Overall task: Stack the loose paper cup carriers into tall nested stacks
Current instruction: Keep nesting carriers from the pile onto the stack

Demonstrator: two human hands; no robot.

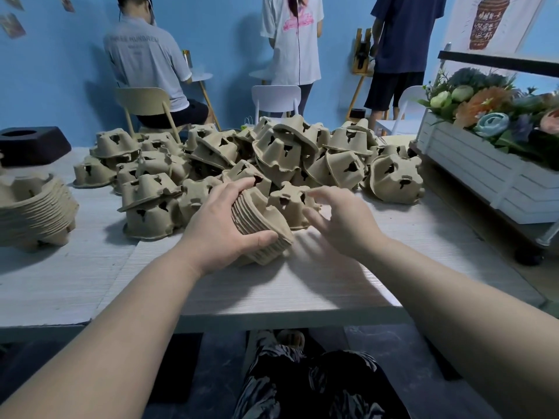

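Note:
A heap of loose brown pulp cup carriers (272, 152) covers the middle and far part of the white table (317, 285). My left hand (220, 225) grips a nested stack of carriers (260, 228) lying tilted on its side on the table, thumb under its near edge. My right hand (338, 219) hovers just right of that stack with fingers spread, fingertips close to a single carrier (287, 201) behind it; it holds nothing. A taller nested stack (36, 210) stands at the table's left edge.
A white planter box of artificial flowers (490, 152) stands on a cart at the right. A dark moulded tray (30, 146) lies far left. Three people and chairs are beyond the table by the blue wall. My legs show under the table's near edge.

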